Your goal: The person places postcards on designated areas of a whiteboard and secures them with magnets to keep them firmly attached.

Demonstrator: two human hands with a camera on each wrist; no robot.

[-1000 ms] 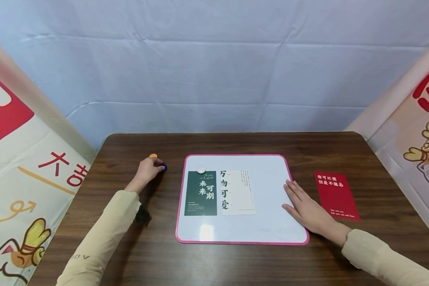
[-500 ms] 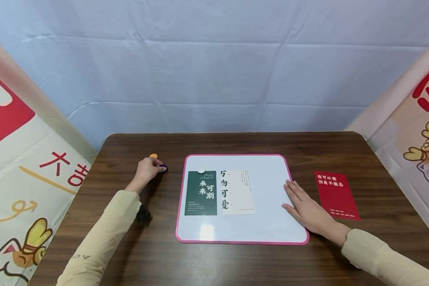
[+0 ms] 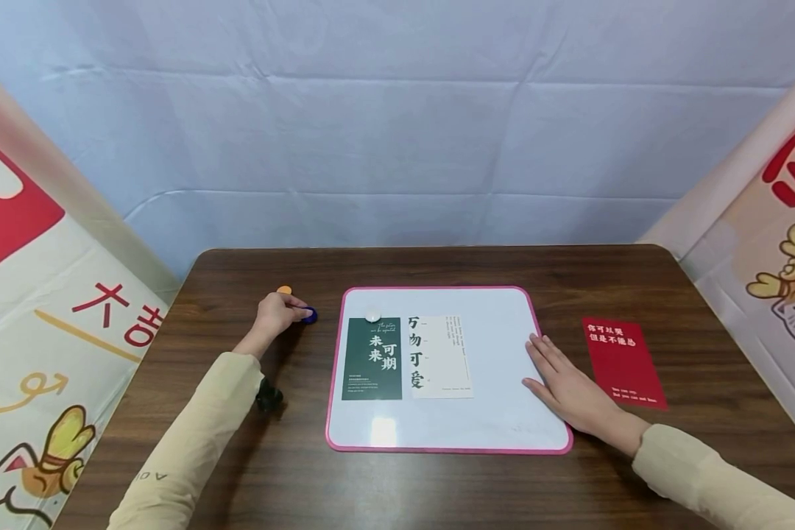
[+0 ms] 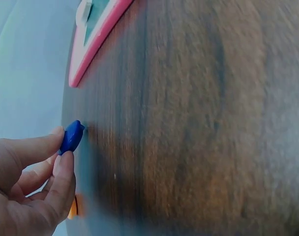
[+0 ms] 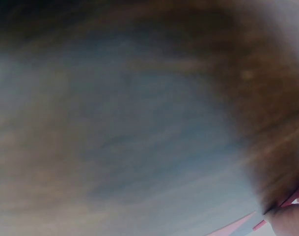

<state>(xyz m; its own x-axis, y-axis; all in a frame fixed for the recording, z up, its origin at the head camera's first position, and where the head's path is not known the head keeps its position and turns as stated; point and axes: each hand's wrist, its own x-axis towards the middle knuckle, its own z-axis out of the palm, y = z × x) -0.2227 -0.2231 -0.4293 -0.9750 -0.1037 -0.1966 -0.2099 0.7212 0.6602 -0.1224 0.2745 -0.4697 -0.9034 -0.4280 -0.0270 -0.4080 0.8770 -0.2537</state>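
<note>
Blue disc [image 3: 310, 315] and left hand [image 3: 278, 313] inch toward whiteboard [image 3: 503, 353] since earlier head frames; disc sits between orange disc [image 3: 284, 290] and whiteboard. Right hand [image 3: 573, 390], fingers straight, rests across whiteboard's edge near red card [image 3: 626, 364]. Left wrist: thumb and fingers pinch tilted blue disc; table contact unclear. Right wrist: mostly blur, hand in lower corner.

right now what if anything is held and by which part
The left hand pinches a blue piece by its edge; the right hand rests on the whiteboard, holding nothing.
</note>
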